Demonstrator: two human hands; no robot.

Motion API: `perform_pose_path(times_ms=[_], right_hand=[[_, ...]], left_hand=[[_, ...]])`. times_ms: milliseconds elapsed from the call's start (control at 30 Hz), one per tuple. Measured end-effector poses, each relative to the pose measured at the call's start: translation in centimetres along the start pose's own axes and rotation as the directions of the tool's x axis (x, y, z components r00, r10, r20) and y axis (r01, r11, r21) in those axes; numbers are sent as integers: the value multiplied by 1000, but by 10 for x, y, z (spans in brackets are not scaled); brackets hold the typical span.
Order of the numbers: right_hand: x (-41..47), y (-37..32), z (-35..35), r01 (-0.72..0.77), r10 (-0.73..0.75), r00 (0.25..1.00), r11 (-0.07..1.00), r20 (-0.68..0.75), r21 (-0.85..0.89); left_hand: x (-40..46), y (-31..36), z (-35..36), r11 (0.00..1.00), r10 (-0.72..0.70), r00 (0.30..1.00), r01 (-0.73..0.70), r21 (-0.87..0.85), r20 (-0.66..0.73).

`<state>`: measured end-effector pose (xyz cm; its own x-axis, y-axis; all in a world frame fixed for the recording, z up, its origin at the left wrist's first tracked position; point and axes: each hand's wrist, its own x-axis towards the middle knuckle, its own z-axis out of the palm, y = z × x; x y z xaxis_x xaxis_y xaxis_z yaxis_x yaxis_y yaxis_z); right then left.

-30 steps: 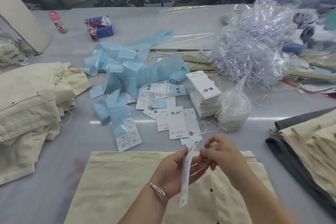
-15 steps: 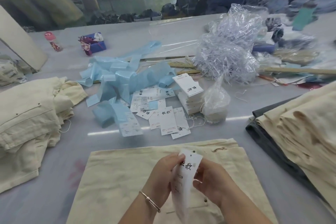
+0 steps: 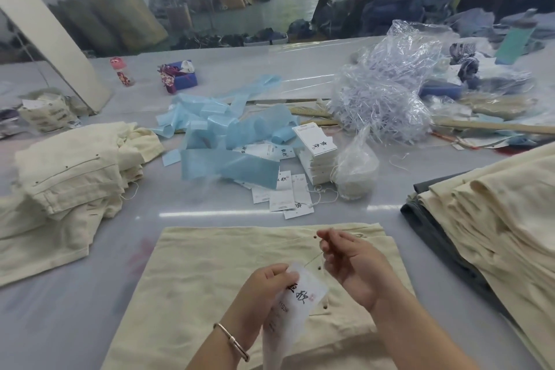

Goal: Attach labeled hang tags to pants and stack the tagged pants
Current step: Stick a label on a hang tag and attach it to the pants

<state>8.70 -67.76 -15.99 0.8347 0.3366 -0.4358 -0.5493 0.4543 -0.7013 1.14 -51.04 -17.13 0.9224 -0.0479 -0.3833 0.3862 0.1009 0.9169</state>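
Both hands (image 3: 312, 282) hold a stiff white tag (image 3: 300, 303) over cream pants (image 3: 192, 276).

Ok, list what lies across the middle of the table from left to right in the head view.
Stack of cream pants → blue backing strips → stack of white hang tags → small clear bag of strings → pile of cream pants on dark fabric.

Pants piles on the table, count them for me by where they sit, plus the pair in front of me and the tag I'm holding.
Pants pile on the left: 1
Pants pile on the right: 1
Pants laid flat in front: 1
Hang tag, held in the left hand, its string pulled by the right hand: 1
Total: 4
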Motion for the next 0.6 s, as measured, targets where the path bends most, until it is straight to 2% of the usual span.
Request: perform_pose_path(times_ms=[67,133,200,267,333,467,600], right_hand=[[-10,-1,-3,188,-187,982,954,26,-233],[-20,-1,-2,365,-354,928,811,112,-457],[-30,-2,-1,463,-410,881,647,235,-606],[-37,-3,2,508,-414,845,428,338,-747],[-41,-2,2,504,-430,825,269,366,-821],[-45,-6,0,466,-479,816,214,323,-859],[-49,-10,-4,442,-472,831,236,295,-866]], left_hand=[[1,0,1,982,121,979,-95,161,-162],[-1,6,3,940,261,930,-184,287,-259],[-4,12,5,915,344,900,-256,313,-269],[-8,18,11,876,420,874,-320,361,-245],[-11,21,22,817,506,838,-388,427,-207],[-14,24,41,768,573,801,-450,456,-173],[-15,25,48,760,571,809,-455,463,-141]])
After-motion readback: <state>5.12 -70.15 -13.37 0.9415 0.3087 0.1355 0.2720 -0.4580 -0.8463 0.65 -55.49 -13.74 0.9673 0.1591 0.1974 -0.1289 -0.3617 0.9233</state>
